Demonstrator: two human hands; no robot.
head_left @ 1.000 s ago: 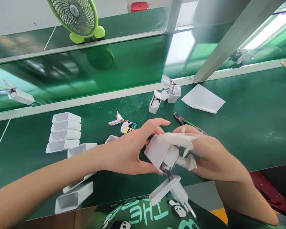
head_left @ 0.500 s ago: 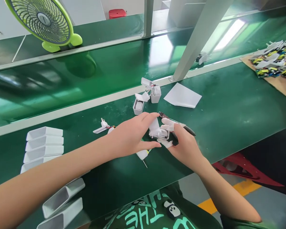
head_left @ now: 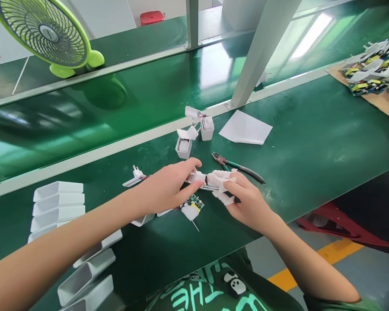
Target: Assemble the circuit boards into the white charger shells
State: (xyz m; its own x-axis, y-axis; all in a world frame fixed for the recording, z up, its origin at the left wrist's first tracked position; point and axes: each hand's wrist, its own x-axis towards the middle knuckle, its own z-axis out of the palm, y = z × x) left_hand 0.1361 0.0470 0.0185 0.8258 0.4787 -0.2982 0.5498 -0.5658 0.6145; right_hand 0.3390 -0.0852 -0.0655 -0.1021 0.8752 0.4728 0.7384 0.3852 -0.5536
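Observation:
Between my two hands is a white charger (head_left: 198, 176), partly hidden by fingers. My left hand (head_left: 168, 185) pinches its left end between thumb and forefinger. My right hand (head_left: 243, 192), with white covers on its fingertips, grips the right end. Right behind that hand lies a pair of cutting pliers (head_left: 238, 166) with dark green handles. Below the charger rests a green circuit board (head_left: 195, 202) with a white wrapped part and a thin wire. A white plug piece (head_left: 136, 175) with coloured wires sits left of my left hand, partly covered by it.
Two open white chargers (head_left: 183, 147) stand behind my hands, beside a white paper sheet (head_left: 246, 127). Several white housings (head_left: 58, 199) line the left side. Circuit boards (head_left: 371, 71) pile on cardboard at far right. A metal post (head_left: 262, 56) and green fan (head_left: 48, 34) stand behind.
My left hand has closed from spread fingers onto the charger, which is now turned sideways. The right hand has shifted slightly, leaving more of the pliers uncovered. The whole view has moved a little.

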